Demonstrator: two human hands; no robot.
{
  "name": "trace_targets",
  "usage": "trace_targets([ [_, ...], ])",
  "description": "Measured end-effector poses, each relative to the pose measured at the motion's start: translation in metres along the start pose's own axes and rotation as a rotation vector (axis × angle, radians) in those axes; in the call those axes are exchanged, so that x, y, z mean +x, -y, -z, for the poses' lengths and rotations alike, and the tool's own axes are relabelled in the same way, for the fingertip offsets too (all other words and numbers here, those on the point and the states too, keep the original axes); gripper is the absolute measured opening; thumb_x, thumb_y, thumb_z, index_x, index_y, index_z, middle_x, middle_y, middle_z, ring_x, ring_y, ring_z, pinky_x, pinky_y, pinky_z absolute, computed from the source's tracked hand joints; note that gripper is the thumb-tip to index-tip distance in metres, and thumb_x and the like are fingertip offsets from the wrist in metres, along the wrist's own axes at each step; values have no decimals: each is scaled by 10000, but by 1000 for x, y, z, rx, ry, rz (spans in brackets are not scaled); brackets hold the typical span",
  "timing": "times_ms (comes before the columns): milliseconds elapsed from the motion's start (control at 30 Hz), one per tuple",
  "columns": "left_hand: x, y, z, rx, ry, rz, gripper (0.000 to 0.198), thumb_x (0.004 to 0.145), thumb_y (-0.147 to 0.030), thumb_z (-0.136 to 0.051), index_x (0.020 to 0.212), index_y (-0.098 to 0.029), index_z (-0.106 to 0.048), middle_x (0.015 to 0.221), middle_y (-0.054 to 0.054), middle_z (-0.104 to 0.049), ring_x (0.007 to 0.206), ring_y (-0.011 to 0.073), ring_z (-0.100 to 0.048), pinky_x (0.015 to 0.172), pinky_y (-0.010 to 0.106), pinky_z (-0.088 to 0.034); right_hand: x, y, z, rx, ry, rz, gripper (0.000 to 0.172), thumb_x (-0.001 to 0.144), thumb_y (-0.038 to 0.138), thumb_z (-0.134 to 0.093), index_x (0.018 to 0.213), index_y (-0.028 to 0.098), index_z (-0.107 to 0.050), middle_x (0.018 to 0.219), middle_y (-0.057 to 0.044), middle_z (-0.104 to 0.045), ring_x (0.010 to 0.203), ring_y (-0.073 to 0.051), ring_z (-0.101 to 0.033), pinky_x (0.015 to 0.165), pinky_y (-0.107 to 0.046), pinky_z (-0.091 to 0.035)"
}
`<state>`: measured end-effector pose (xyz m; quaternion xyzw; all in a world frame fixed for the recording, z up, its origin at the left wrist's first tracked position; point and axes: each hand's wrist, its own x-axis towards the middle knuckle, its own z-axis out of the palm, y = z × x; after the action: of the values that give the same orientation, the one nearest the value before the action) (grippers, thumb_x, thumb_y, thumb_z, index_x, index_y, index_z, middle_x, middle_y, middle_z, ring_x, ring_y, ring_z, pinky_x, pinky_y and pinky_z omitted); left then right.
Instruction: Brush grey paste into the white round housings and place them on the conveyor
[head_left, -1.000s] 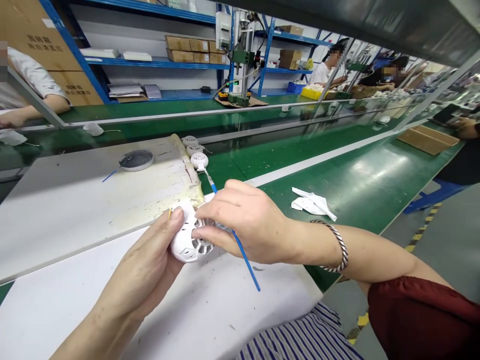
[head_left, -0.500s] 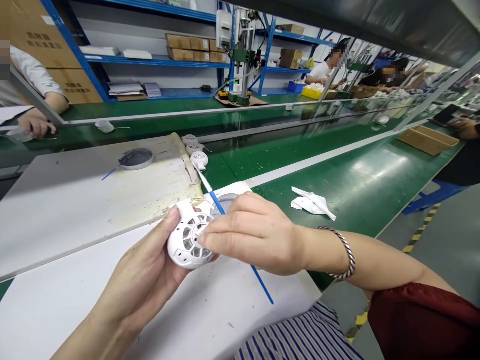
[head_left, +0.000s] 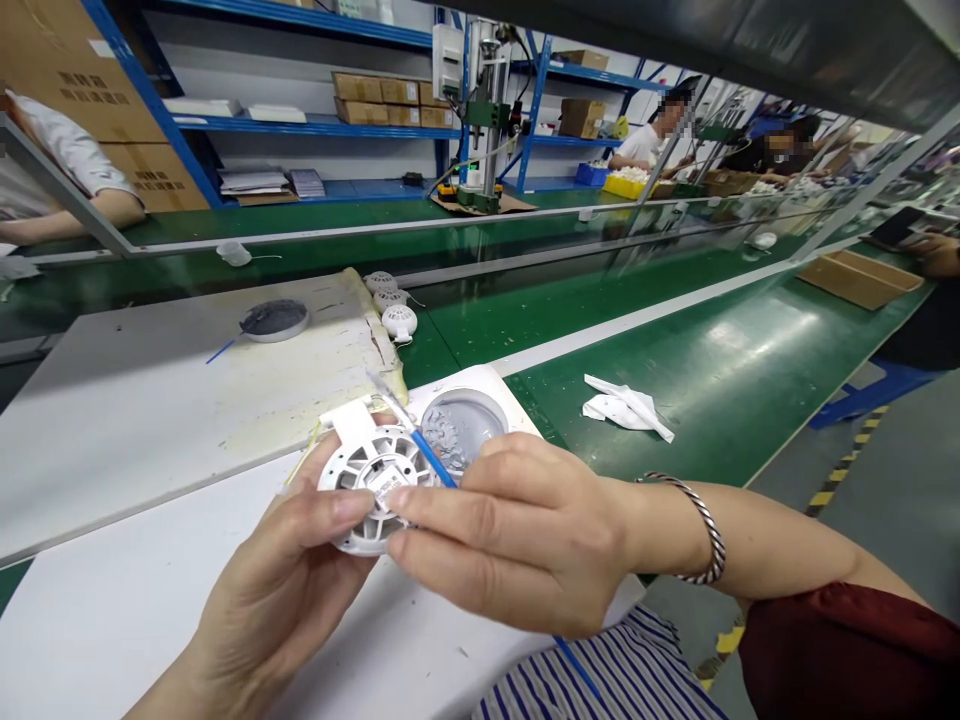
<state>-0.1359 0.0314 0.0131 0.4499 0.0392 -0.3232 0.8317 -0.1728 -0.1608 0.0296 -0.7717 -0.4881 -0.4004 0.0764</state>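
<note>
My left hand (head_left: 281,580) grips a round white slotted plastic part (head_left: 360,475) from below, thumb on its face, with thin yellow wires trailing off its left side. My right hand (head_left: 517,535) is closed around a thin blue-handled brush (head_left: 420,450) and its fingertips press on the middle of the part. The brush tip points up and left over the part. Just behind sits a shallow round dish of grey paste (head_left: 461,425) on the white board (head_left: 112,610).
A second grey dish with a blue stick (head_left: 274,320) lies on the rear white board. Three white round parts (head_left: 394,305) sit at its right edge. A crumpled white cloth (head_left: 626,405) lies on the green conveyor (head_left: 675,330). Other people work at the left and far right.
Both hands drew nearer and lower, uncovering the paste dish. The white part turned so its slotted face looks up. The brush swung steeper in my right hand.
</note>
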Motion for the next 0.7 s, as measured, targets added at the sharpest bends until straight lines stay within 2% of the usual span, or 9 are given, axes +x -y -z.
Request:
trace_targets([
  [133, -2, 2, -8, -11, -50, -18, 507, 581, -201, -736, 1077, -254, -648, 956, 26, -691, 985, 258, -615, 751, 286, -554, -2, 1, -6, -83, -61, 83, 256, 888, 199, -467, 881, 142, -717, 1018, -99, -720, 679, -115, -600, 554, -247, -498],
  [300, -4, 6, -10, 41, -110, -81, 439, 578, -238, -735, 1011, -252, -663, 923, 23, -695, 927, 227, -631, 757, 248, -544, -2, 4, -9, -123, -81, 107, 274, 892, 202, -450, 869, 152, -718, 1028, -107, -719, 678, -112, -588, 534, -241, -468],
  [433, -2, 11, -5, 59, -63, -104, 432, 561, -289, -771, 979, -220, -687, 893, 52, -693, 840, 226, -647, 792, 270, -549, -2, 8, -12, -174, -83, 106, 302, 912, 200, -418, 854, 163, -712, 1016, -104, -719, 697, -112, -592, 550, -231, -470],
  [567, 4, 11, -3, 84, -30, -71, 412, 614, -270, -760, 1015, -221, -681, 933, 56, -696, 876, 239, -647, 773, 283, -562, -1, 7, -13, -214, -62, 101, 278, 918, 200, -437, 854, 160, -705, 988, -97, -726, 693, -115, -599, 552, -230, -479],
  [633, 11, 1, 6, 78, -59, -108, 378, 675, -247, -723, 1048, -218, -669, 979, 49, -697, 924, 236, -639, 753, 266, -566, -1, 3, -6, -217, -34, 93, 230, 910, 206, -478, 881, 159, -701, 1028, -92, -724, 679, -111, -601, 545, -224, -491],
  [700, 23, -23, 30, 79, -130, -223, 336, 761, -172, -640, 1094, -217, -643, 1031, 28, -694, 974, 218, -626, 772, 255, -565, -4, -3, 7, -187, -42, 39, 184, 901, 204, -519, 921, 150, -694, 1084, -101, -710, 699, -120, -615, 554, -230, -517],
])
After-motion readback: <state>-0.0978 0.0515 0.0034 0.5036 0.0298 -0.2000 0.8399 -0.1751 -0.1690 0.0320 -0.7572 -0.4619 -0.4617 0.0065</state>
